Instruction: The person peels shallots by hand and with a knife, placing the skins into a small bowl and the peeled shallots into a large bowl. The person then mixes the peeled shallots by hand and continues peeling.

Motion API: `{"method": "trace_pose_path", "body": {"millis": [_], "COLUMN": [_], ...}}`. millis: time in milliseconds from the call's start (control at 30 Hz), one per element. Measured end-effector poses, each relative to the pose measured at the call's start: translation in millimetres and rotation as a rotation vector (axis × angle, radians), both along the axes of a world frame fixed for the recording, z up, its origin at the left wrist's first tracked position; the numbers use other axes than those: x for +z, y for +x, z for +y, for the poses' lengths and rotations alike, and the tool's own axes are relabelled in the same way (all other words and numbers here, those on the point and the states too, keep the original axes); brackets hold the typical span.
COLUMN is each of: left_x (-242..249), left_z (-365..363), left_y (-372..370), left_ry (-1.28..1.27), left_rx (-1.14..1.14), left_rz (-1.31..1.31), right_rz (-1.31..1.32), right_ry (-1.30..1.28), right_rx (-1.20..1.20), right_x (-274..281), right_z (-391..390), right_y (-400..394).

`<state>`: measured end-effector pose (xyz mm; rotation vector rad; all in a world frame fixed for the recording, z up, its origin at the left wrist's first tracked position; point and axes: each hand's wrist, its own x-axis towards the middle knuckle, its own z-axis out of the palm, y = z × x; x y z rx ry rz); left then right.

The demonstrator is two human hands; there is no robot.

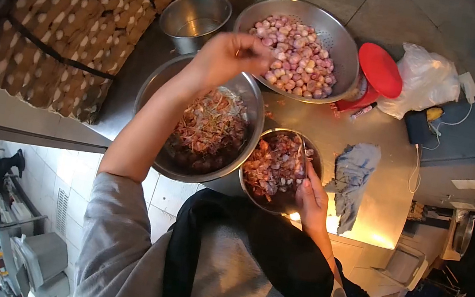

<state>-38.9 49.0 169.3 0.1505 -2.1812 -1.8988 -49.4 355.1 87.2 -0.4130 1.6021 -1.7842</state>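
My left hand (234, 56) reaches over the near left rim of a perforated steel colander (347, 54) filled with peeled shallots (302, 59). Its fingers are curled together and slightly blurred; anything inside them is hidden. Lower right, my right hand (312, 199) is closed at the rim of a small steel bowl (318, 158), on what looks like a knife (303, 153) with its narrow blade across the bowl. Reddish unpeeled shallots and skins (275, 164) fill that bowl. Under my left forearm, a large steel bowl (158, 77) holds a heap of dry shallot skins (214, 120).
An empty-looking steel pot (196, 14) stands behind the large bowl. Stacked egg trays (71, 22) occupy the left. Right of the colander are a red lid (380, 70), a white plastic bag (425, 82) and a crumpled grey cloth (354, 173) on the steel table (388, 216).
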Motion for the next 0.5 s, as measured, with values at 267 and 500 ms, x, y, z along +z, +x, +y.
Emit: {"method": "trace_pose_path", "body": {"millis": [267,500], "left_x": [-140.5,-141.1], "left_z": [15.7,29.0], "left_y": [46.6,39.8], "left_ry": [-0.781,-1.113], "left_rx": [-0.289,-0.227], "left_rz": [-0.345,-0.357], "right_rz": [0.028,0.014], "right_ry": [0.034,0.057], "right_rx": [-0.007,-0.049], "right_x": [-7.2,-6.2], "right_z": [-3.3,-1.0], "right_y": [-2.3,-0.7]}}
